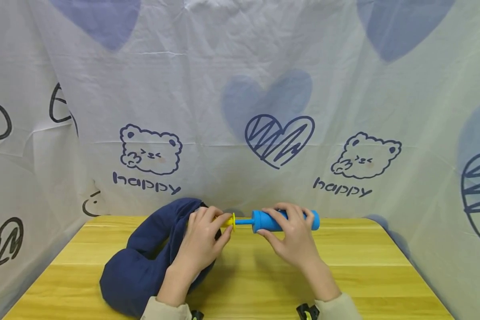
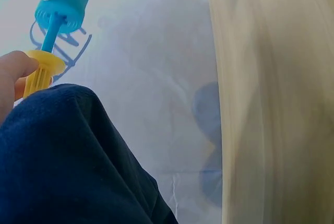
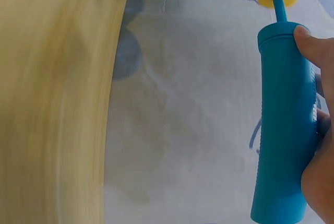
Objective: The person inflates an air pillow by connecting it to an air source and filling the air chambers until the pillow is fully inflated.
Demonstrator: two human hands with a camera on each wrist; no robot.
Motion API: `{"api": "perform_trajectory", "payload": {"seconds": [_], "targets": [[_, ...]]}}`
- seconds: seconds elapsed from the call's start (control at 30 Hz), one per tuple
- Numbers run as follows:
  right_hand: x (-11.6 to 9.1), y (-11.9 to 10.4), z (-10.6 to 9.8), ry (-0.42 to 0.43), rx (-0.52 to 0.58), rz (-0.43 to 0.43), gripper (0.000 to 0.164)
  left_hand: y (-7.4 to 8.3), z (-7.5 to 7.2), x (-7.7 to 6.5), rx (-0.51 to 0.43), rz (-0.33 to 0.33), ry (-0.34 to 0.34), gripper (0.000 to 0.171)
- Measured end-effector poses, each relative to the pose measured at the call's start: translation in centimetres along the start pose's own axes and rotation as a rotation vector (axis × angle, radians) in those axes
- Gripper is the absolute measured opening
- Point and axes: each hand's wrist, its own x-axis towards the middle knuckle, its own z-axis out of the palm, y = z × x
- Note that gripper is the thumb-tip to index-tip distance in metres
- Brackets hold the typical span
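Note:
A blue hand air pump (image 3: 284, 114) is held level above the table in the head view. My right hand (image 1: 295, 238) grips its barrel, the thumb on the near side close to the collar. A thin blue stem (image 1: 245, 222) runs from the barrel to a ribbed yellow piece with a round flange (image 2: 48, 65). My left hand (image 1: 202, 238) pinches that yellow piece between thumb and fingers. Beside and under the left hand is a navy U-shaped neck pillow (image 1: 124, 271). Where the yellow piece's far end goes is hidden by the hand and cloth.
The wooden table (image 1: 384, 275) spreads beneath both hands. A pale cloth backdrop (image 1: 224, 186) with bear and heart drawings hangs behind and along the sides. Dark wrist devices show at the bottom edge, by the sleeves (image 1: 338, 309).

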Motion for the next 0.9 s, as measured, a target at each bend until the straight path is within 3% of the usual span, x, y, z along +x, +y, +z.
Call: {"api": "perform_trajectory", "payload": {"seconds": [0.27,0.63,0.9], "targets": [[0.0,1.4,-1.3,-0.017,0.008,0.02,0.062,-0.9,-0.7,0.0,-0.023,-0.006,0.016,0.021],[-0.2,2.7,-2.5,-0.02,0.013,0.043,0.056,-2.1,-1.5,-0.2,-0.045,-0.023,0.05,0.024],[-0.1,1.7,-1.3,-0.006,0.001,0.003,0.06,-1.4,-0.6,-0.3,-0.025,0.006,0.023,0.021]]}}
